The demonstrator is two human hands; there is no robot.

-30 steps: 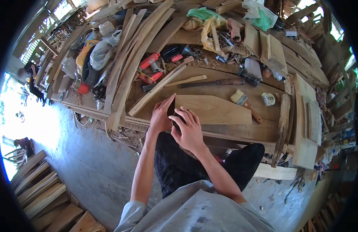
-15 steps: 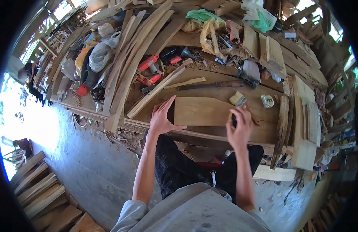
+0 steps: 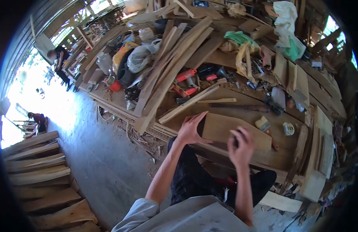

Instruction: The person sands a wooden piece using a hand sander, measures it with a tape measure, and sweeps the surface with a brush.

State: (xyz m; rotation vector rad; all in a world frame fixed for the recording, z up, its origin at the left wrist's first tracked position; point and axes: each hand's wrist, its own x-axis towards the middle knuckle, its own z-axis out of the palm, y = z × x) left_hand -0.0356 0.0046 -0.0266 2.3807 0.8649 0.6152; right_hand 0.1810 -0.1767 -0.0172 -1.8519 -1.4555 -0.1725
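A flat wooden board [image 3: 221, 125] with an angled right end lies on the workbench in front of me. My left hand [image 3: 193, 129] is open at the board's left end, thumb and fingers spread around the corners. Over the board's near side is my right hand [image 3: 242, 149], fingers curled around a small dark object [image 3: 236, 142] that I cannot make out. A paintbrush [image 3: 262, 123] lies at the board's far right edge, with a roll of tape [image 3: 288, 129] farther right. Behind the board rests a long dark tool with a wooden handle [image 3: 259, 108].
Long planks [image 3: 175, 73], a red tool [image 3: 186, 75] and plastic bags [image 3: 139, 60] crowd the bench's left and back. Stacked boards [image 3: 318, 143] stand at the right. More timber [image 3: 47, 181] lies on the floor at left. Two people [image 3: 62, 63] are in the background.
The view has swung left, shifting the bench rightward and tilting it in the picture. My right hand has moved left along the board, away from its right end. My left hand stays at the left end.
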